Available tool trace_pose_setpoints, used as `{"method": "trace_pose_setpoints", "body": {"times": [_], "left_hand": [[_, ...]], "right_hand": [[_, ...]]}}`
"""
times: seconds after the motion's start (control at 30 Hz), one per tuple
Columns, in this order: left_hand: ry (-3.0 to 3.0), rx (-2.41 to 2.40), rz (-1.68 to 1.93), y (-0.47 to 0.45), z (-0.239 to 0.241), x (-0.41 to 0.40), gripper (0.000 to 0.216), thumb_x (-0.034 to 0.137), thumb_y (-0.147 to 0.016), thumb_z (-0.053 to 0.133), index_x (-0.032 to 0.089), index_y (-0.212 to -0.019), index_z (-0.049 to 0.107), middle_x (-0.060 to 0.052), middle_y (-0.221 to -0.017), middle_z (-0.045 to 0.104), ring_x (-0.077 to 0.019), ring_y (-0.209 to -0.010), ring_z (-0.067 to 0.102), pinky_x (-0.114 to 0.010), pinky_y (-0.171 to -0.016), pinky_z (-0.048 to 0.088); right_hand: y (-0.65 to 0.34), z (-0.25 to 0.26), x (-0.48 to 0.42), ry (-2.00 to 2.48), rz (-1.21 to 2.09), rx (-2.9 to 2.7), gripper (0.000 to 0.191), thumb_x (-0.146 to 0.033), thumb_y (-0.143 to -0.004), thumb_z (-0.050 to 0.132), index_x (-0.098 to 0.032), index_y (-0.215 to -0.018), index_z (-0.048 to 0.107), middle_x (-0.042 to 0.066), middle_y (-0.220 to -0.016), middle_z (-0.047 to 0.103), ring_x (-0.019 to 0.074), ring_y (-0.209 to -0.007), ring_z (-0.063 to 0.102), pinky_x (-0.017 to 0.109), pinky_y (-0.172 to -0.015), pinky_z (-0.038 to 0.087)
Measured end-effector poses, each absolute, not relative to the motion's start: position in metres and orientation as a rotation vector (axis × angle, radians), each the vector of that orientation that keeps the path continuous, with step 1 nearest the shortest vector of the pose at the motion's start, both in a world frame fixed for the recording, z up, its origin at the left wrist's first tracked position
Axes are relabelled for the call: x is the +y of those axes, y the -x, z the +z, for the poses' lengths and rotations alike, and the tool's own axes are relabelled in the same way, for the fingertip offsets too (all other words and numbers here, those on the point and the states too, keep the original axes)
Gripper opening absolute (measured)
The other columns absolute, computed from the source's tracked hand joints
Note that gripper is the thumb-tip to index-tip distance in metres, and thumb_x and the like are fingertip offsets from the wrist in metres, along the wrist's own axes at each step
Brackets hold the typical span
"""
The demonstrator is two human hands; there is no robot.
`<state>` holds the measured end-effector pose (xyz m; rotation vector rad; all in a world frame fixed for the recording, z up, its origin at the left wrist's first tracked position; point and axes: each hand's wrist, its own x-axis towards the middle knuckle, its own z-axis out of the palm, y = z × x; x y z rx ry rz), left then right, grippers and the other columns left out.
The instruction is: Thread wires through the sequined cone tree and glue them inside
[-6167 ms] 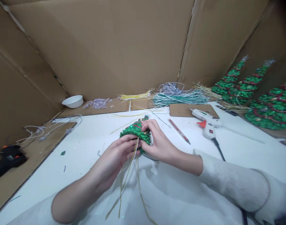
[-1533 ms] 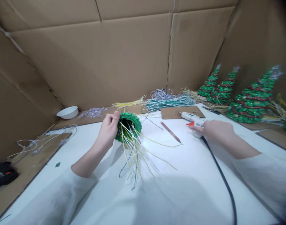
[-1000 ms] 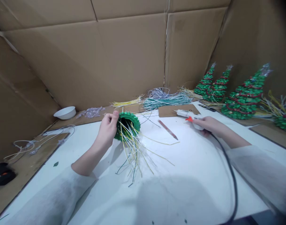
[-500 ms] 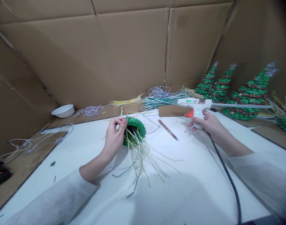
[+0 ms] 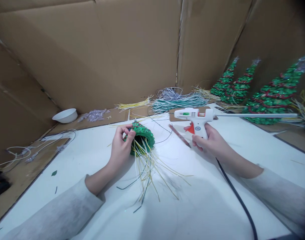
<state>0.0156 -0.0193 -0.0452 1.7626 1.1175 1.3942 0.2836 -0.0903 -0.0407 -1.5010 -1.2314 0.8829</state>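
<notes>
While the left hand (image 5: 121,150) pinches the rim of a small green sequinned tree (image 5: 142,135) between thumb and curled fingers, the cone lies on its side just left of the frame's centre, its hollow base turned toward the camera. Thin stiff wires (image 5: 147,170), yellow, white and dark green, fan out of that opening onto the smooth white table (image 5: 92,186). Right of centre, the right hand (image 5: 212,143) is closed around the grip of a white plastic glue gun (image 5: 195,116) with a red trigger. Its nozzle points left toward the tree but stays apart from it. A long pale glue stick (image 5: 257,115) juts out behind, and a black cord (image 5: 237,196) trails to the lower right. Glittery finished trees (image 5: 272,93) stand at the upper right against brown cardboard.
</notes>
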Motion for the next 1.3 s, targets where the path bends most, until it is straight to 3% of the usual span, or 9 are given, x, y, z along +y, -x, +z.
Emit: {"method": "trace_pose_setpoints", "body": {"times": [0.23, 0.43, 0.73, 0.97, 1.1, 1.2, 1.3], "left_hand": [[-1.886, 0.989, 1.368, 0.003, -0.058, -0.015, 0.028, 0.049, -0.084, 0.047, 0.022, -0.083, 0.039, -0.010, -0.115, 0.051, -0.0225, -0.111, 0.049, -0.037, -0.093, 0.036], [-1.978, 0.876, 1.337, 0.009, -0.069, -0.011, 0.020, 0.043, -0.087, 0.043, 0.024, -0.089, 0.036, -0.010, -0.122, 0.044, -0.0215, -0.112, 0.046, -0.038, -0.091, 0.038], [-2.037, 0.876, 1.301, 0.006, -0.063, -0.012, 0.022, 0.045, -0.087, 0.043, 0.024, -0.088, 0.036, -0.010, -0.121, 0.041, -0.0224, -0.115, 0.043, -0.038, -0.093, 0.037], [-2.062, 0.849, 1.295, 0.004, -0.061, -0.013, 0.025, 0.049, -0.088, 0.038, 0.024, -0.088, 0.035, -0.011, -0.117, 0.042, -0.0222, -0.115, 0.042, -0.038, -0.094, 0.037], [-2.062, 0.850, 1.302, 0.002, -0.060, -0.013, 0.026, 0.049, -0.088, 0.038, 0.024, -0.086, 0.036, -0.010, -0.117, 0.043, -0.0219, -0.115, 0.042, -0.036, -0.095, 0.036], [-2.057, 0.863, 1.315, 0.001, -0.061, -0.014, 0.023, 0.047, -0.089, 0.037, 0.024, -0.086, 0.036, -0.010, -0.119, 0.044, -0.0213, -0.114, 0.043, -0.037, -0.096, 0.036], [-2.056, 0.865, 1.342, 0.000, -0.063, -0.014, 0.021, 0.045, -0.090, 0.037, 0.024, -0.090, 0.035, -0.011, -0.118, 0.044, -0.0210, -0.115, 0.043, -0.039, -0.097, 0.035]], "right_hand": [[-0.284, -0.048, -0.087, 1.515, 0.933, -1.217, 0.042, -0.026, -0.072, 0.057, -0.016, -0.111, 0.043, -0.004, -0.054, 0.057, 0.0109, -0.041, 0.046, 0.021, -0.036, 0.037], [-0.282, -0.051, -0.092, 1.500, 0.881, -1.301, 0.046, -0.033, -0.075, 0.060, -0.017, -0.113, 0.041, -0.003, -0.060, 0.058, 0.0114, -0.045, 0.049, 0.023, -0.040, 0.041], [-0.269, -0.048, -0.107, 1.359, 0.771, -1.371, 0.025, -0.043, -0.085, 0.051, -0.019, -0.094, 0.050, -0.002, -0.054, 0.054, 0.0117, -0.045, 0.047, 0.025, -0.043, 0.042], [-0.263, -0.050, -0.120, 1.164, 0.681, -1.448, 0.034, -0.050, -0.089, 0.041, -0.020, -0.098, 0.056, 0.001, -0.064, 0.056, 0.0107, -0.046, 0.042, 0.026, -0.045, 0.038], [-0.257, -0.053, -0.126, 1.086, 0.749, -1.550, 0.039, -0.051, -0.090, 0.036, -0.020, -0.090, 0.059, 0.008, -0.086, 0.062, 0.0119, -0.051, 0.049, 0.027, -0.046, 0.040], [-0.252, -0.060, -0.128, 1.085, 0.822, -1.664, 0.034, -0.048, -0.089, 0.040, -0.020, -0.096, 0.059, 0.010, -0.100, 0.062, 0.0113, -0.055, 0.051, 0.027, -0.050, 0.045], [-0.250, -0.068, -0.128, 1.139, 0.867, -1.725, 0.034, -0.047, -0.089, 0.042, -0.020, -0.104, 0.058, 0.009, -0.091, 0.064, 0.0120, -0.055, 0.052, 0.028, -0.052, 0.048]]}}
